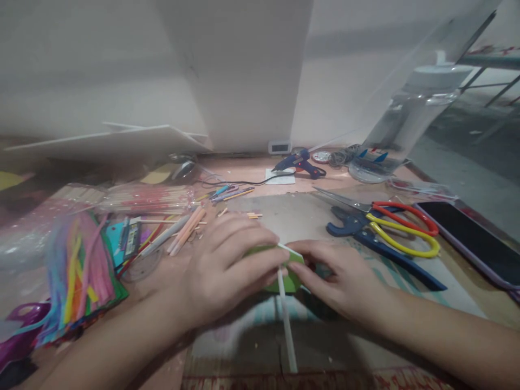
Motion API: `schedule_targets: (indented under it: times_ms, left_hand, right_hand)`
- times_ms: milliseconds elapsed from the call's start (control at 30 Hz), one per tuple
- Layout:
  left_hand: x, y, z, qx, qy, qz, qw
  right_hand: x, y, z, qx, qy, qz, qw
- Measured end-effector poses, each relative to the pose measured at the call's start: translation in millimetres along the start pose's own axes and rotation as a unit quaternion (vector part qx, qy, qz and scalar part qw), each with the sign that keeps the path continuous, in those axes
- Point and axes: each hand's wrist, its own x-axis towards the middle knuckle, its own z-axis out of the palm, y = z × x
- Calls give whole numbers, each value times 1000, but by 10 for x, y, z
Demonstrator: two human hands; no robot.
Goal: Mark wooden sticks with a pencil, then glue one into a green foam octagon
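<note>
A green piece (291, 281) with a white edge is held between my two hands above the work board (268, 208). From it a thin white stick (287, 325) points down toward me. My left hand (233, 260) lies over the left side of the green piece, its fingers bent together on it and covering much of it. On the right, my right hand (325, 265) pinches the piece's edge between thumb and forefinger.
Scissors (406, 227) and a blue cutter (377, 244) lie right of my hands, beside a phone (471, 241). Behind are a glue gun (298, 161) and a water bottle (402, 124). Colourful pipe cleaners (81, 265) and wrapped sticks (146, 198) lie left.
</note>
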Motion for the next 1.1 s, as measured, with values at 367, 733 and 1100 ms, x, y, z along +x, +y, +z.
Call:
schedule_targets:
  times_ms: [367,733,1100]
  left_hand:
    - [-210,-232,495,-225,-71,-213,948]
    - [-241,-271,656,-255,-105,-322,906]
    - [-259,-273,678,-256,-121,-328,901]
  right_hand:
    - [152,255,68,97,-128,198,967]
    - [145,254,59,-122,-139,149,971]
    - [299,4,-200,-62,-66,91,992]
